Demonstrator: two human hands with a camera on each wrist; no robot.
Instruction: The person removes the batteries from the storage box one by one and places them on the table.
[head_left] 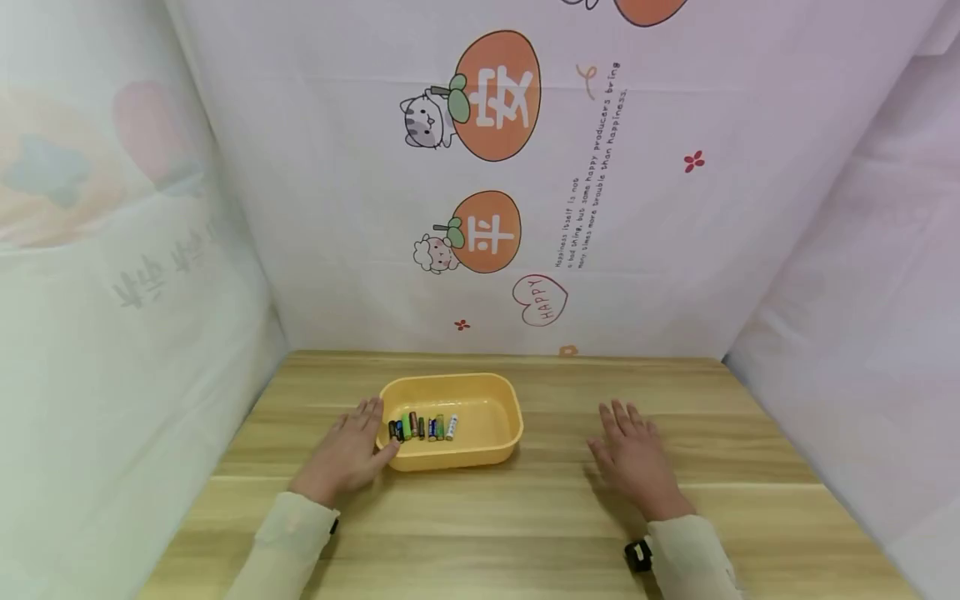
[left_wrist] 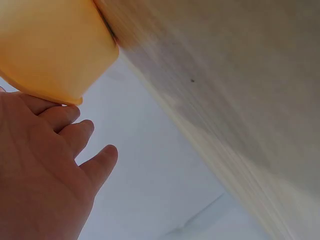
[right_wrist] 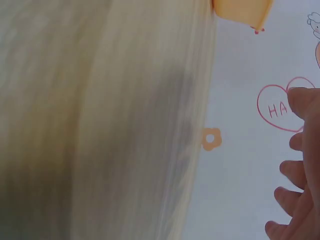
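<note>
A yellow plastic basin [head_left: 487, 457] stands on the wooden table left of centre. Several small batteries [head_left: 422, 428] of mixed colours lie side by side in a row within its left half. My left hand [head_left: 348, 450] is at the basin's left end, fingers extended along the rim and thumb at the front left corner. In the left wrist view, the fingertips of the left hand [left_wrist: 47, 155] meet the rim of the basin [left_wrist: 55, 47]. Off to the right, my right hand [head_left: 636, 458] is held palm down over the table, fingers spread and holding nothing.
The wooden table [head_left: 480, 533] runs back to a white printed cloth [head_left: 360, 250] hanging behind it. White cloth walls [head_left: 847, 275] close in both sides. A black band [head_left: 638, 555] sits at the right wrist, by the light sleeve.
</note>
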